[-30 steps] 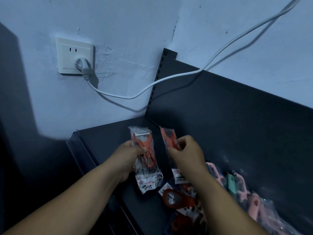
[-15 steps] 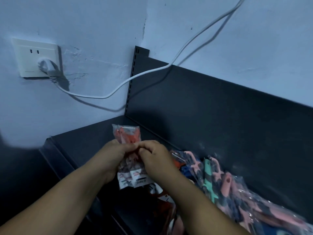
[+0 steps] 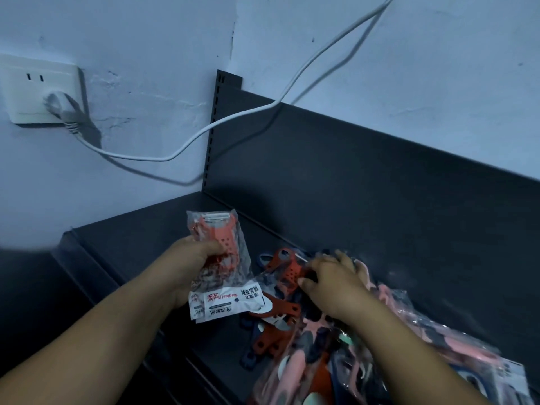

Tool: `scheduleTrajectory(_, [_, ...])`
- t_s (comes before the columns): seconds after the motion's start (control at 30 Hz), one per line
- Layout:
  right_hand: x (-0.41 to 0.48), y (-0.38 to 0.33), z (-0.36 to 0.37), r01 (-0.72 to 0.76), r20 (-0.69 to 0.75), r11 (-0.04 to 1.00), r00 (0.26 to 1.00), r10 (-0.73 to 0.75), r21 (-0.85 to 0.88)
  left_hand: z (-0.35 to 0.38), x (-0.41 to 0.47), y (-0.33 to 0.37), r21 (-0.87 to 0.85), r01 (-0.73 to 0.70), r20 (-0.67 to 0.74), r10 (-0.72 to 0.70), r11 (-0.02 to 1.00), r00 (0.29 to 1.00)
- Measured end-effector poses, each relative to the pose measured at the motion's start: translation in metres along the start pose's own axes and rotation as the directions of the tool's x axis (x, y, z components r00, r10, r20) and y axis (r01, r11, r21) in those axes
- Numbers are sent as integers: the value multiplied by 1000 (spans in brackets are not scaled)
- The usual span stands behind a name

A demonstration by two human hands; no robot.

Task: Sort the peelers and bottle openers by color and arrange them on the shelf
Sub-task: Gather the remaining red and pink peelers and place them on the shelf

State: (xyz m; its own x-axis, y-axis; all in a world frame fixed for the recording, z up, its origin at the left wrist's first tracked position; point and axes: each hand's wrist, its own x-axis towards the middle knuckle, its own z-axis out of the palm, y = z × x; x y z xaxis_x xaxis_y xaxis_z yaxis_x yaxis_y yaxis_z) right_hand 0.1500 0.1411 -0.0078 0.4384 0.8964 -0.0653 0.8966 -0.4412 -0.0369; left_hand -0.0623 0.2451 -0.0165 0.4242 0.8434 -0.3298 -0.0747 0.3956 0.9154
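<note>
Dark shelf against a wall: left hand gripped the gathered orange peelers; right hand, having let go, reached loosely curled into the mixed pile, holding nothing, for the next match.

The dark matt metal shelf has a smooth painted finish. The orange plastic peelers in glossy, crinkled clear film bags carry white paper labels. The pale wall looks rough and chipped; the white wall socket is smooth plastic.
</note>
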Motion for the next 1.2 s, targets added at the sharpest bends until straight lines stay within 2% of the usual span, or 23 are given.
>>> scheduleTrajectory(0.07, [-2,-10,-2,60,-118,997,992,-54,43,1,0,-1,5,3,4,-3,1000,1000])
scheduleTrajectory(0.1, [-1,-15,-2,78,-126,995,990,-70,65,1,0,-1,5,6,5,-6,1000,1000])
scheduleTrajectory(0.27, [9,-39,0,-52,15,989,999,51,140,-4,1,-1,10,12,-3,-12,1000,1000])
scheduleTrajectory(0.37, [16,-54,4,-70,-27,991,997,74,110,-6,1,-1,17,8,-3,-8,1000,1000])
scheduleTrajectory(0.43, [19,-61,10,-50,-60,979,996,63,198,-9,-1,-3,12,7,-2,-7,1000,1000])
scheduleTrajectory(0.57, [19,-61,8,24,-167,870,984,66,492,-14,1,-3,-24,-9,4,9,1000,1000])
scheduleTrajectory(0.7, [19,-61,-7,186,-267,684,964,13,706,-15,4,-3,-48,-23,-8,23,999,1000])
scheduleTrajectory(0.77, [16,-64,-13,268,-311,620,949,-40,737,-14,4,-4,-46,-26,0,26,999,1000])
scheduleTrajectory(0.87, [8,-72,-19,332,-272,563,943,-192,756,-13,6,-5,-14,-49,16,49,999,999])
scheduleTrajectory(0.93, [5,-74,-24,368,-253,600,929,-270,710,-12,7,-5,26,-87,14,86,996,996])
scheduleTrajectory(1.03, [5,-68,-45,389,-309,646,920,-240,656,-12,9,-6,113,-134,-2,135,985,991])
scheduleTrajectory(1.1, [4,-61,-63,371,-324,587,927,-189,719,-12,11,-6,127,-133,-16,136,983,991])
scheduleTrajectory(1.2, [-1,-59,-72,306,-251,407,950,-185,861,-12,12,-7,106,-120,-14,122,987,992])
